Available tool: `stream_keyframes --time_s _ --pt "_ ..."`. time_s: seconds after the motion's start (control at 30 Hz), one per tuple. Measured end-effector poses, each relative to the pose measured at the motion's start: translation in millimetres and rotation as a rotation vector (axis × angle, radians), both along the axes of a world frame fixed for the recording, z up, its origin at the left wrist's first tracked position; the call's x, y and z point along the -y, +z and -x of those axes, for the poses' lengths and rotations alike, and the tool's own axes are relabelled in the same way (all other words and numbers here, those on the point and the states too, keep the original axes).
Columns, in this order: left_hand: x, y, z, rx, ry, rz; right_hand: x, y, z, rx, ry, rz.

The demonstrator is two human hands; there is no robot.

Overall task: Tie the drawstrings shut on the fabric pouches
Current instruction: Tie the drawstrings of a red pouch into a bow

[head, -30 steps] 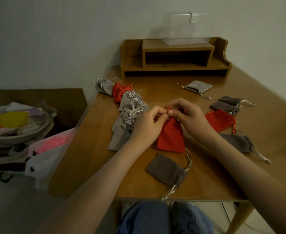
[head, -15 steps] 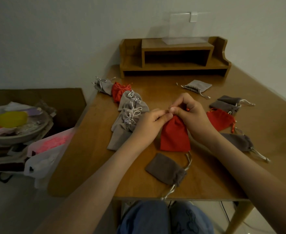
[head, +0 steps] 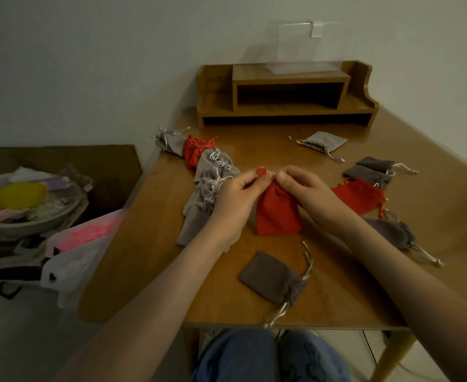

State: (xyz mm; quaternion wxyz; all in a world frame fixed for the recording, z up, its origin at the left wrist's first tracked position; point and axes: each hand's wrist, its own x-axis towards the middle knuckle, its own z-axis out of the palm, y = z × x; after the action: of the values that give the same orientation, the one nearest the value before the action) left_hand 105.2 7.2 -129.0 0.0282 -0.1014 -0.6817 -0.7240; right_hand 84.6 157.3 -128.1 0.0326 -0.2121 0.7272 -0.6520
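Right at the neck of the red pouch point(head: 277, 213), both hands pinch. The left hand point(head: 235, 199) holds a small loop of red drawstring point(head: 262, 170) between thumb and forefinger, and the right hand point(head: 306, 194) has its thumb and fingers curled round the gathered mouth just beside it. The pouch's body hangs from the two grips toward six o'clock, its bottom edge touching the wooden table point(head: 337, 299) near the table's middle.

Taking the held pouch as the dial's centre, with twelve toward the wall:
- At six o'clock, near, a brown pouch point(head: 268, 274) lies flat with its cords trailing to the table's front edge.
- From nine up to eleven runs a row of grey pouches point(head: 207, 188) with a red one among them point(head: 196, 148).
- At three, a second red pouch point(head: 360, 195) lies just beyond the right wrist.
- At two, a pair of dark grey pouches point(head: 370, 170).
- At four, another grey pouch point(head: 392, 231).
- At one, a pale grey pouch point(head: 323, 140) lies alone.
- At twelve, a wooden shelf unit point(head: 287, 95) stands against the wall.
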Motion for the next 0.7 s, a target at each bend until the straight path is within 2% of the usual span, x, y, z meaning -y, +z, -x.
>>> stream_keyframes --time_s 0.23,0.37,0.47,0.7 --pt "1 5 0 0.036 -0.016 -0.127 -1 -4 5 -0.01 0.011 -0.088" --pt "1 4 1 0.044 -0.002 -0.091 -3 -7 7 -0.014 -0.053 -0.115" --pt "2 9 -1 0.066 -0.011 -0.093 -5 -9 10 -0.049 -0.138 -0.209" --pt "1 6 0 0.096 0.001 -0.053 -7 -4 9 0.055 -0.233 -0.221"
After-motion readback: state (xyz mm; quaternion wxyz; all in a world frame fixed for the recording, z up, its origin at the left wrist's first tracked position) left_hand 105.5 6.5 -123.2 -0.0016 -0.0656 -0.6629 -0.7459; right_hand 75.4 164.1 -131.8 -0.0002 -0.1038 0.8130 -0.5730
